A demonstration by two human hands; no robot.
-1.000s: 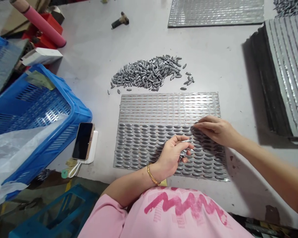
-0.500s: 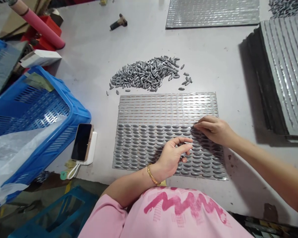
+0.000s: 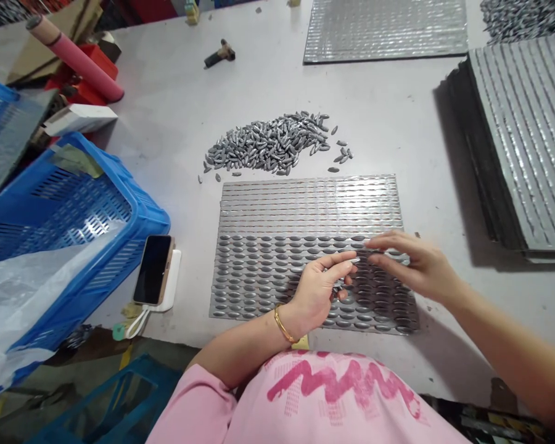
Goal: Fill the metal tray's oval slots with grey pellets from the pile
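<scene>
On the tabletop, rowed grey ovals have long axes running sideways.

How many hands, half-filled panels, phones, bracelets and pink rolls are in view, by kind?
Hands: 2 (left hand, right hand)
Half-filled panel: 1
Phone: 1
Bracelet: 1
Pink roll: 1
Total: 6

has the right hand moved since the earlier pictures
Yes. Judged against the ridged sheet, the right hand has shifted rightward and a little nearer the person's body.
</scene>
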